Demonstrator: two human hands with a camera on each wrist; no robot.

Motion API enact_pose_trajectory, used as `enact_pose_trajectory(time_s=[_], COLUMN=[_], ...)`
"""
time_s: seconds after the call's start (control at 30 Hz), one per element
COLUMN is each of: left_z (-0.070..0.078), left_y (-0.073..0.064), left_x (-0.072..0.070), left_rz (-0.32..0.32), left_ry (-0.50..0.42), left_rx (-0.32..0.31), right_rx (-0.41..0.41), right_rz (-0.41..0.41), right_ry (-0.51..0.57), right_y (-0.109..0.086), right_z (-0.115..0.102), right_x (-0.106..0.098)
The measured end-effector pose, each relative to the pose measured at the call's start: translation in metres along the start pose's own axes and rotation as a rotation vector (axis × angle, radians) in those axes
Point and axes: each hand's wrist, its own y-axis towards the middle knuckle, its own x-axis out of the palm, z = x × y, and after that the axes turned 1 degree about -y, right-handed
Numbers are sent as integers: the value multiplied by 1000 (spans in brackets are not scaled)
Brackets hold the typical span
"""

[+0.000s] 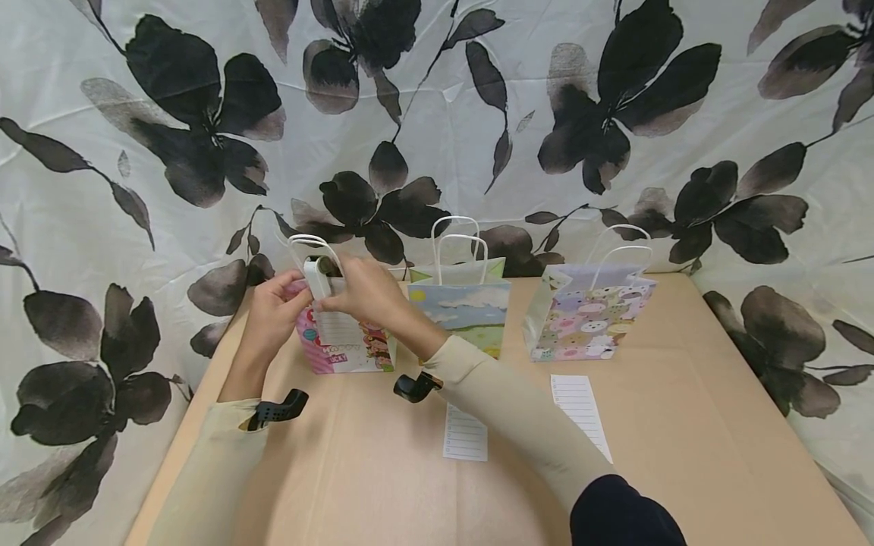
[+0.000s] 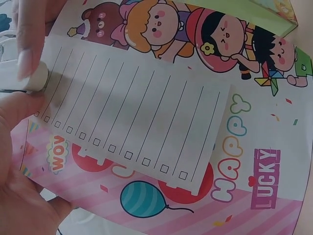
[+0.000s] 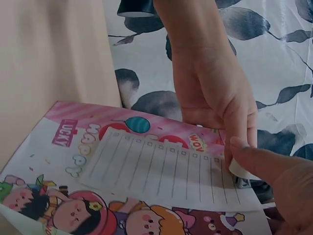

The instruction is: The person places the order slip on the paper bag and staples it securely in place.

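A pink and white paper gift bag (image 1: 321, 356) with cartoon figures stands at the table's left, its white handles (image 1: 310, 240) raised. Against its front lies a lined checklist slip (image 2: 132, 112), reaching up to the bag's top edge. My right hand (image 1: 372, 292) grips a small white stapler (image 1: 316, 278), its thumb pressing on top. In the right wrist view the stapler's metal nose sits over the slip's end at the rim. On the left side, my left hand (image 1: 269, 318) pinches the bag's top edge, thumb in front right beside the stapler; its other fingers are partly hidden behind the bag.
A landscape-print gift bag (image 1: 457, 303) stands in the middle, partly behind my right forearm, and a lilac animal-print bag (image 1: 590, 318) to the right. Two lined slips, one left (image 1: 466, 438) and one right (image 1: 580, 409), lie before them on the table (image 1: 710, 440). A floral curtain (image 1: 478, 152) hangs behind.
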Motion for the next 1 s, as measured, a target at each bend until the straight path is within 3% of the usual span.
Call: enact_pose_trajectory(time_s=[0.37, 1.0], left_z=[-3, 0], left_y=[-1, -3], left_x=[-1, -3], left_rz=[-20, -39], left_ry=[-27, -5], left_rx=[-12, -23], right_rx=[38, 56], right_rz=[102, 113], right_ry=[-22, -26], right_y=[-8, -12], right_z=[0, 3], right_x=[2, 7])
